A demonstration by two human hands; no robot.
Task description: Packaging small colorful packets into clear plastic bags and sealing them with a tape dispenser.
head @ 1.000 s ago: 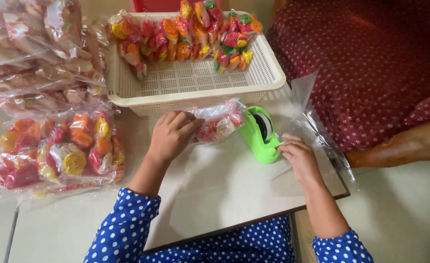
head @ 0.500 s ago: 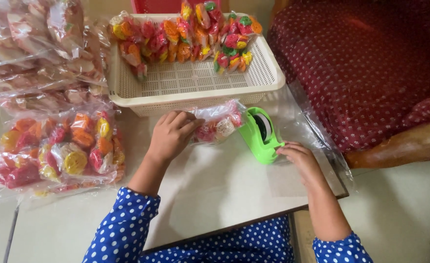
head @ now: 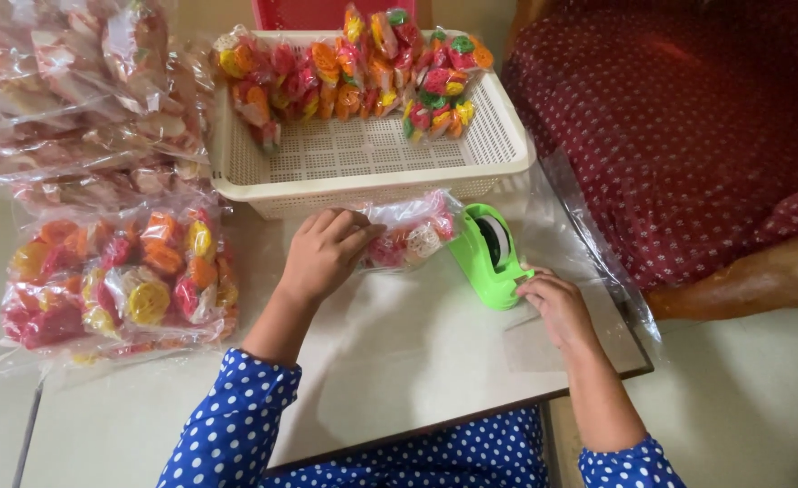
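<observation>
at the far left lay a big clear plastic bag of colourful wheel-shaped snacks (head: pixel 119 280). the left hand (head: pixel 322 253) was closed around the twisted neck of a small clear packet of the same snacks (head: pixel 408 237), on the white table (head: pixel 399 361) before the cream perforated plastic basket (head: pixel 372 154). the packet looked light, crinkly and brittle inside, best held at the neck. the right hand (head: pixel 557 303) touched the green tape dispenser (head: pixel 489 255), fingers curled; whether it pinched tape i could not tell.

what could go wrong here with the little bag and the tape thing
The left hand pinches only one end of the small snack packet, so its neck may slip open or the packet may twist. The right hand sits at the front edge of the green tape dispenser, close to where the tape is cut; fingers could get nicked. Loose clear plastic sheets beside it could catch on the tape.
</observation>
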